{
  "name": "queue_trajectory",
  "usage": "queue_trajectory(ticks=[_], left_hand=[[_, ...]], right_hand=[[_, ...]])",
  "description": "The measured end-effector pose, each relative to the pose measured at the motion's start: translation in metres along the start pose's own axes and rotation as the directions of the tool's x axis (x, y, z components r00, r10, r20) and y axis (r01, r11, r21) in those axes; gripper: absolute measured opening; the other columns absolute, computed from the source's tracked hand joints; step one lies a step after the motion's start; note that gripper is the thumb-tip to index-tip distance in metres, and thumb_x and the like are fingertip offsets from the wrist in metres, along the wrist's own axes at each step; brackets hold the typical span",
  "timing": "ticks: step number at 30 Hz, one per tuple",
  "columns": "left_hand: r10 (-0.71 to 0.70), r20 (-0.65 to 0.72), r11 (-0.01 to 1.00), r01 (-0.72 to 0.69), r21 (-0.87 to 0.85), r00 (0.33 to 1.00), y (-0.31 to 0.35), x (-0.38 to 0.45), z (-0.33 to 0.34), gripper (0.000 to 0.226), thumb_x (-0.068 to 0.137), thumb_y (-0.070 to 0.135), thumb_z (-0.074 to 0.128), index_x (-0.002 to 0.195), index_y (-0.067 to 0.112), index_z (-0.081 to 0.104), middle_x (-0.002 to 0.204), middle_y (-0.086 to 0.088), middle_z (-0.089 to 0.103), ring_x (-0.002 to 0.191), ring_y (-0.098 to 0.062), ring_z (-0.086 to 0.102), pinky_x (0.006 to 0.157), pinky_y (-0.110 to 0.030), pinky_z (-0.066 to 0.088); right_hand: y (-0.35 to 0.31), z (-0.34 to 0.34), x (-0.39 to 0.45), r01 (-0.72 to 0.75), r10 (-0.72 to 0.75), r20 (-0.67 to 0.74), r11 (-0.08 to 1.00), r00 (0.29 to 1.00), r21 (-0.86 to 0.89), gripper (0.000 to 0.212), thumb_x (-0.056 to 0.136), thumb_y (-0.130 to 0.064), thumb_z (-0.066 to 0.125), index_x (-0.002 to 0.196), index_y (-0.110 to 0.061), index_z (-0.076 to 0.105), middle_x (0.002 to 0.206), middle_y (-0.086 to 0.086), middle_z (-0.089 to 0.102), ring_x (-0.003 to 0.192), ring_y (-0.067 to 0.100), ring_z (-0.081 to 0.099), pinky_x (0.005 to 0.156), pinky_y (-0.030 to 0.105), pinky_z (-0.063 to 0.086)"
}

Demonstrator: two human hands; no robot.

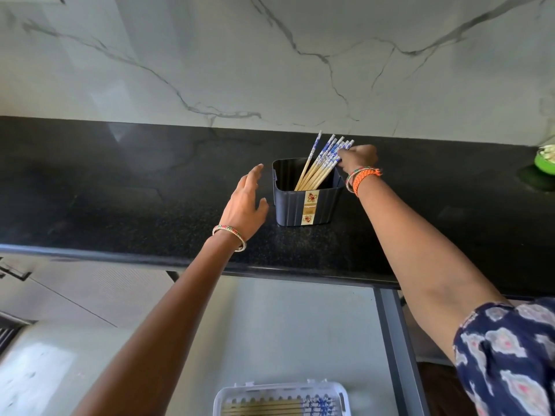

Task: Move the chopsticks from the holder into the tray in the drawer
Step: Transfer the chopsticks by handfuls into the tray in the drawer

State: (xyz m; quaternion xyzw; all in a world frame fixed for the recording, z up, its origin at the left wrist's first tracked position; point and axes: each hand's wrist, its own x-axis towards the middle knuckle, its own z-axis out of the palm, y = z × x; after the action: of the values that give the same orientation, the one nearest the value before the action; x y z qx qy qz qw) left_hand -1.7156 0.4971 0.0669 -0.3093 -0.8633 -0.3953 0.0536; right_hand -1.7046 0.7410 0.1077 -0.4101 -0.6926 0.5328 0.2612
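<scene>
A dark ribbed holder [306, 204] with a floral label stands on the black countertop [120, 190]. Several wooden chopsticks [318, 166] with blue-and-white patterned tops lean to the right inside it. My right hand [359, 159] reaches over the holder's far right corner, fingers closed around the tops of some chopsticks. My left hand [247, 202] hovers open just left of the holder, not touching it. Below, the open drawer [285, 331] holds a white tray [282, 397] with several chopsticks lying flat in it.
A white marble-patterned wall [270, 61] rises behind the counter. A green container [546, 159] sits at the far right edge of the counter. The drawer's grey right side rail [396, 340] runs toward me. My patterned sleeve [510, 355] fills the lower right.
</scene>
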Motion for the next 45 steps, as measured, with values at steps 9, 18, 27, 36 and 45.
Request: queue_trajectory(ticks=[9,18,27,36,45], left_hand=[[-0.005,-0.032,0.991,0.001,-0.136,0.999,0.030,-0.012,-0.022,0.047,0.084,0.000,0.051,0.129,0.013,0.044,0.132,-0.010,0.053,0.118,-0.024,0.053,0.094,-0.036,0.050],[-0.228,-0.003,0.951,0.222,-0.213,0.974,0.000,-0.146,-0.006,0.040,0.082,-0.008,0.049,0.119,0.005,0.053,0.123,-0.015,0.060,0.112,-0.027,0.057,0.093,-0.029,0.045],[-0.624,0.251,0.771,0.635,0.047,0.740,-0.073,-0.323,0.013,0.032,0.087,0.003,0.051,0.118,0.001,0.057,0.122,-0.019,0.062,0.112,-0.032,0.058,0.097,-0.035,0.043],[-0.671,0.368,0.703,0.710,0.037,0.644,-0.078,-0.343,0.027,0.035,0.083,-0.009,0.049,0.117,-0.002,0.051,0.113,-0.028,0.062,0.100,-0.037,0.062,0.081,-0.037,0.050],[-0.674,0.377,0.707,0.703,0.079,0.635,-0.076,-0.343,0.021,0.038,0.083,-0.004,0.052,0.120,0.004,0.054,0.112,-0.023,0.065,0.101,-0.036,0.061,0.088,-0.041,0.051]], right_hand=[[-0.047,-0.076,-0.035,0.149,-0.099,-0.192,0.952,0.976,0.268,0.014,0.078,-0.008,0.067,0.074,0.005,0.071,0.067,0.017,0.068,0.050,0.017,0.058,0.067,0.040,0.059],[0.064,-0.118,-0.183,-0.243,0.342,0.036,0.586,0.939,0.773,0.021,0.088,0.000,0.061,0.069,-0.006,0.057,0.056,0.005,0.064,0.051,0.010,0.062,0.059,0.024,0.058],[0.270,-0.094,-0.320,-0.593,0.735,0.047,0.505,0.676,0.627,0.033,0.086,0.007,0.059,0.057,-0.005,0.049,0.043,0.003,0.060,0.038,0.010,0.059,0.038,0.022,0.053],[0.287,-0.065,-0.339,-0.647,0.755,0.014,0.553,0.656,0.524,0.031,0.089,-0.001,0.060,0.060,-0.003,0.051,0.069,0.013,0.056,0.057,0.020,0.056,0.034,0.016,0.049],[0.285,-0.044,-0.340,-0.692,0.813,0.001,0.495,0.582,0.525,0.029,0.090,0.000,0.058,0.063,-0.003,0.048,0.102,0.026,0.059,0.088,0.034,0.064,0.064,0.028,0.060]])
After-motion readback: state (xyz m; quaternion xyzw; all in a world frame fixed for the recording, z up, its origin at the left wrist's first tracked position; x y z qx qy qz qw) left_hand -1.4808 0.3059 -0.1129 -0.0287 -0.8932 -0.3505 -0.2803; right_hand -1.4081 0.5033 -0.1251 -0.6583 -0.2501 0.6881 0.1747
